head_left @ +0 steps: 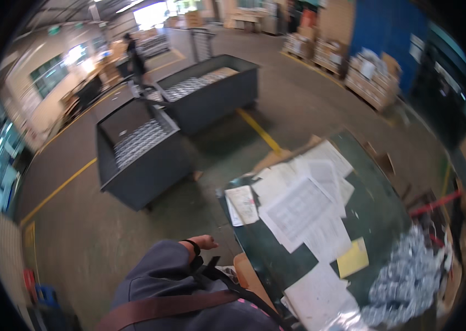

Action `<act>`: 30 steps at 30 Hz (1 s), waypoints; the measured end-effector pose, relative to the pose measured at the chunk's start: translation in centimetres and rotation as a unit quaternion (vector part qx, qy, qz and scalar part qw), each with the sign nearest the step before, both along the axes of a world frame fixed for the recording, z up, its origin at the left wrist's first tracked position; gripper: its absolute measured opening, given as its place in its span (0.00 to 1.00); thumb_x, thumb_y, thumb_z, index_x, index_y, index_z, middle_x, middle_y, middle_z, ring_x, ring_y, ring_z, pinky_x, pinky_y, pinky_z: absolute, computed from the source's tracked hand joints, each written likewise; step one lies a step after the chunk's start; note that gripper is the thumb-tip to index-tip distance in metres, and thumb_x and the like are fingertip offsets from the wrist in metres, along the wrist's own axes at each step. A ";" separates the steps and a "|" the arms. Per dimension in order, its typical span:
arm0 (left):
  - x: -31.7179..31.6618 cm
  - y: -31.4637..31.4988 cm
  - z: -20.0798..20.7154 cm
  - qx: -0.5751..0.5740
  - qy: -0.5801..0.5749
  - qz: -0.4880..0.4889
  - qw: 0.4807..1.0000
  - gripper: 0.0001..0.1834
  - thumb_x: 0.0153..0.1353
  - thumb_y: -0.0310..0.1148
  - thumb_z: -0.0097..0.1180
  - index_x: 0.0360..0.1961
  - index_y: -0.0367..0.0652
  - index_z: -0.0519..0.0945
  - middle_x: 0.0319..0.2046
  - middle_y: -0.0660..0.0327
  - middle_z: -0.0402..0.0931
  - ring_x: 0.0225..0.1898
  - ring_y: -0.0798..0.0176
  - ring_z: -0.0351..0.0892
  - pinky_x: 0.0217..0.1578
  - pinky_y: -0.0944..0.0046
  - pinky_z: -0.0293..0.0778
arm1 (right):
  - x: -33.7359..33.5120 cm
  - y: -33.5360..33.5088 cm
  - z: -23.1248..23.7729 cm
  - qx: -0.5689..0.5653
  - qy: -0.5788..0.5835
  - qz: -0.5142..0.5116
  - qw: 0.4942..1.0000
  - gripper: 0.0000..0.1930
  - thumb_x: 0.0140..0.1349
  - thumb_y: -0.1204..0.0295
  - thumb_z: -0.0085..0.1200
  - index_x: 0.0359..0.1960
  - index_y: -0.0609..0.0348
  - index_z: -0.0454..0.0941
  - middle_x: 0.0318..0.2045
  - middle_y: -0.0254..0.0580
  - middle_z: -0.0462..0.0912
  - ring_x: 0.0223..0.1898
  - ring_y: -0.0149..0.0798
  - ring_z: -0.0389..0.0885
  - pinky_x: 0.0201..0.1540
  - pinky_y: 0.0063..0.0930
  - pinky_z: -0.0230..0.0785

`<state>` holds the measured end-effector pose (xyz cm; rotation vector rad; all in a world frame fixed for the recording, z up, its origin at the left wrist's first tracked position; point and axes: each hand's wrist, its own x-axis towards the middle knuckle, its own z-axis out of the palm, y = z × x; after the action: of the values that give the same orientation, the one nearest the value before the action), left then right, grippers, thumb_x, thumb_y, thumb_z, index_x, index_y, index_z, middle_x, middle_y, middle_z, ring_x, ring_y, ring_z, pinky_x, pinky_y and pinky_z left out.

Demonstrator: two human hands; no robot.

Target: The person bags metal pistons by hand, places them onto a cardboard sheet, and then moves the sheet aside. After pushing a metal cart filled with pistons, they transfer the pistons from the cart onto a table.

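Note:
My left hand [204, 241], with a black band at the wrist, hangs beside the left edge of a green-topped table [365, 193]. It is small and slightly blurred, its fingers are mostly hidden, and I make out nothing held in it. Closest on the tabletop is a small stack of written paper slips [242, 205]. Farther right lie overlapping printed sheets [302, 212], a yellow paper [353, 257] and a white sheet [321, 295] near the front. Nowhere does my right hand show.
Two grey metal bin carts [144, 176] [216, 99] holding many shiny pieces stand beyond the table. A heap of clear plastic [409, 276] fills its right side. Boxes on pallets [373, 80] line the far right. Another person [133, 55] stands at the far left.

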<state>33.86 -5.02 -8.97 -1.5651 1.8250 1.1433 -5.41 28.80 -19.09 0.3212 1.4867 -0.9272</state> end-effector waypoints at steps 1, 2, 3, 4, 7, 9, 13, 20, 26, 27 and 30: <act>0.8 1.5 1.0 -0.004 -0.010 0.063 0.998 0.31 0.60 0.55 0.47 0.51 0.38 0.77 0.52 0.49 0.74 0.56 0.48 0.70 0.56 0.54 0.65 | -1.2 -0.3 -0.2 -0.013 -0.015 0.035 0.999 0.27 0.59 0.50 0.49 0.51 0.60 0.70 0.49 0.49 0.75 0.50 0.49 0.75 0.39 0.50 0.73; 2.9 4.1 1.0 -0.022 0.006 0.130 0.991 0.29 0.59 0.54 0.49 0.45 0.38 0.80 0.46 0.48 0.77 0.53 0.48 0.73 0.53 0.54 0.68 | -2.3 -0.3 -0.4 -0.023 -0.029 0.067 0.997 0.26 0.59 0.50 0.49 0.50 0.60 0.71 0.49 0.49 0.75 0.50 0.49 0.75 0.39 0.50 0.73; 5.1 6.9 0.4 -0.026 -0.006 0.162 0.986 0.28 0.59 0.54 0.50 0.45 0.38 0.81 0.45 0.47 0.78 0.52 0.48 0.74 0.52 0.54 0.69 | -3.2 -0.4 -0.5 -0.032 -0.045 0.097 0.994 0.26 0.59 0.51 0.49 0.49 0.59 0.71 0.48 0.48 0.75 0.49 0.48 0.75 0.39 0.49 0.73; 7.0 9.8 -0.2 -0.017 -0.017 0.193 0.981 0.28 0.58 0.54 0.51 0.45 0.38 0.80 0.46 0.47 0.78 0.51 0.48 0.74 0.52 0.54 0.68 | -3.9 0.0 -0.5 -0.037 -0.061 0.122 0.990 0.25 0.59 0.51 0.49 0.48 0.59 0.71 0.48 0.48 0.75 0.49 0.48 0.76 0.39 0.49 0.73; 9.6 17.1 -2.2 0.031 -0.042 0.205 0.977 0.28 0.59 0.54 0.52 0.51 0.44 0.77 0.46 0.54 0.78 0.48 0.53 0.78 0.45 0.54 0.75 | -5.5 0.4 -0.4 -0.047 -0.107 0.178 0.977 0.23 0.58 0.52 0.50 0.46 0.57 0.72 0.47 0.46 0.76 0.48 0.47 0.76 0.39 0.48 0.73; 8.6 19.0 -0.4 0.146 0.002 0.312 0.939 0.27 0.59 0.53 0.52 0.52 0.45 0.77 0.44 0.55 0.79 0.47 0.56 0.78 0.43 0.54 0.76 | -7.1 0.6 -0.8 -0.052 -0.126 0.200 0.970 0.22 0.58 0.53 0.50 0.45 0.57 0.73 0.46 0.45 0.77 0.48 0.46 0.76 0.38 0.47 0.73; 11.8 19.9 0.0 0.127 0.024 0.345 0.930 0.27 0.59 0.52 0.53 0.53 0.47 0.77 0.43 0.57 0.80 0.43 0.59 0.80 0.40 0.56 0.77 | -9.5 -0.1 -1.2 -0.058 -0.162 0.244 0.954 0.19 0.57 0.54 0.50 0.42 0.55 0.74 0.44 0.43 0.78 0.47 0.45 0.77 0.38 0.46 0.73; 21.4 18.4 2.3 -0.026 0.211 0.292 0.933 0.27 0.59 0.47 0.56 0.56 0.43 0.73 0.48 0.55 0.77 0.49 0.62 0.76 0.50 0.61 0.71 | -0.9 -10.2 -0.1 -0.094 -0.232 0.318 0.914 0.14 0.55 0.57 0.51 0.36 0.52 0.77 0.40 0.40 0.79 0.45 0.42 0.78 0.37 0.43 0.74; 34.1 20.9 29.1 0.018 0.587 0.116 0.801 0.42 0.55 0.40 0.62 0.67 0.43 0.55 0.67 0.57 0.52 0.67 0.61 0.50 0.65 0.56 0.46 | 16.0 -20.9 -0.8 -0.112 -0.325 0.366 0.865 0.11 0.54 0.59 0.52 0.32 0.50 0.79 0.37 0.37 0.81 0.44 0.39 0.79 0.37 0.41 0.74; 36.6 21.9 32.5 -0.005 0.629 0.066 0.775 0.44 0.54 0.37 0.62 0.68 0.41 0.53 0.68 0.56 0.50 0.69 0.60 0.46 0.66 0.53 0.41 | 18.1 -21.8 -1.3 -0.112 -0.339 0.363 0.861 0.10 0.54 0.59 0.52 0.31 0.49 0.79 0.37 0.37 0.81 0.44 0.39 0.79 0.37 0.40 0.74; 42.8 24.0 38.9 -0.112 0.664 -0.055 0.737 0.37 0.56 0.45 0.60 0.64 0.43 0.63 0.63 0.48 0.56 0.65 0.50 0.53 0.62 0.48 0.46 | 24.9 -21.6 -3.6 -0.115 -0.398 0.326 0.850 0.09 0.53 0.61 0.53 0.29 0.48 0.80 0.35 0.36 0.82 0.43 0.38 0.80 0.37 0.39 0.74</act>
<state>76.63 19.02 29.97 -0.5310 2.8799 2.3728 19.48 7.25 -22.66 -0.0084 0.6118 -0.3218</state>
